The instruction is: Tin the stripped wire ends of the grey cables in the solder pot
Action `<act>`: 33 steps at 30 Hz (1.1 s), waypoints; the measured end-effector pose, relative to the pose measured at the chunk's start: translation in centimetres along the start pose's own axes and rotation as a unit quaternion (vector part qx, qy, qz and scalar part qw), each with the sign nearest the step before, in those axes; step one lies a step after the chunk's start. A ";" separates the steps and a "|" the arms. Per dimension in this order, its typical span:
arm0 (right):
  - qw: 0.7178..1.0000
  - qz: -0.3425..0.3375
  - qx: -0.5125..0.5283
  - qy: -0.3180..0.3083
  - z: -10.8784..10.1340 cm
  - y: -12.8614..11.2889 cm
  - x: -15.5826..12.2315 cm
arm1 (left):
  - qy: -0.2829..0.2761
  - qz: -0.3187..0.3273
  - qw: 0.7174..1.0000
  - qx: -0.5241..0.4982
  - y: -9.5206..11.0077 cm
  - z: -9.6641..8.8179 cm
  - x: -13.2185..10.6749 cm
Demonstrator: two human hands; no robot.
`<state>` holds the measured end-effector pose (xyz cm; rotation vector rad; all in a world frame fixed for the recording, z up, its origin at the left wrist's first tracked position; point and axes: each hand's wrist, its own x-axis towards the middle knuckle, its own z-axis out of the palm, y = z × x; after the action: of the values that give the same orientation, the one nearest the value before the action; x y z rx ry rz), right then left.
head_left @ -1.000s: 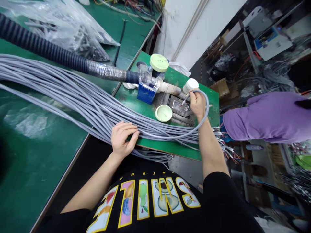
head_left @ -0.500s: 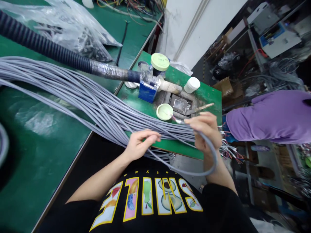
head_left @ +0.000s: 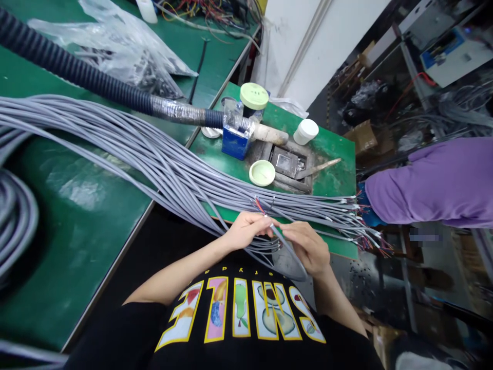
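A thick bundle of grey cables (head_left: 162, 164) runs from the left across the green bench to stripped coloured ends (head_left: 362, 226) at the right. Close to my chest, my left hand (head_left: 246, 229) and my right hand (head_left: 306, 245) both pinch one grey cable (head_left: 283, 241), whose stripped red and dark wires (head_left: 260, 205) point up by my left fingertips. The small solder pot (head_left: 287, 163) sits in the green side table beyond my hands.
A black corrugated hose (head_left: 77, 77) ends at a blue block (head_left: 234, 143). Pale green lids (head_left: 262, 172) (head_left: 253, 95), a white jar (head_left: 305, 131) and a metal spatula (head_left: 318, 168) surround the pot. Plastic bags (head_left: 127, 56) lie behind. A person's purple sleeve (head_left: 431, 180) is at right.
My right hand lifted the cable end off the solder pot and drew it back toward my chest. My left hand left the bundle and joined it on the same cable.
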<state>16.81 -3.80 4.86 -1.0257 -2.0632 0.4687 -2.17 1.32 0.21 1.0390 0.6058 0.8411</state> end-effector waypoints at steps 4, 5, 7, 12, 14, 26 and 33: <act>0.986 0.164 0.028 -0.011 0.2 -0.6 -0.3 | -0.017 0.022 0.999 0.047 0.1 0.3 -0.3; 0.982 0.178 0.037 -0.043 0.3 -0.8 -0.2 | -0.022 0.023 0.998 0.051 0.1 0.4 -0.4; 0.977 0.183 0.044 -0.103 0.6 -1.1 -0.1 | -0.029 0.019 0.998 0.048 0.2 0.6 -0.5; 0.964 0.218 0.042 -0.143 1.3 -1.5 0.0 | -0.019 -0.026 0.999 -0.005 -0.4 0.8 -0.5; 0.959 0.232 0.055 -0.151 1.4 -1.6 -0.1 | 0.002 -0.042 0.999 -0.028 -0.8 0.7 -0.5; 0.943 0.263 0.117 -0.164 1.2 -1.5 -0.7 | 0.013 -0.069 0.994 -0.083 -1.0 0.9 -0.4; 0.944 0.254 0.114 -0.177 1.1 -1.3 -0.8 | 0.015 -0.073 0.991 -0.114 -1.0 1.1 -0.3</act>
<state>15.61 -5.22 4.60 -1.4101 -1.9627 1.2031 -1.22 0.27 -0.23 0.7665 0.5877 0.7780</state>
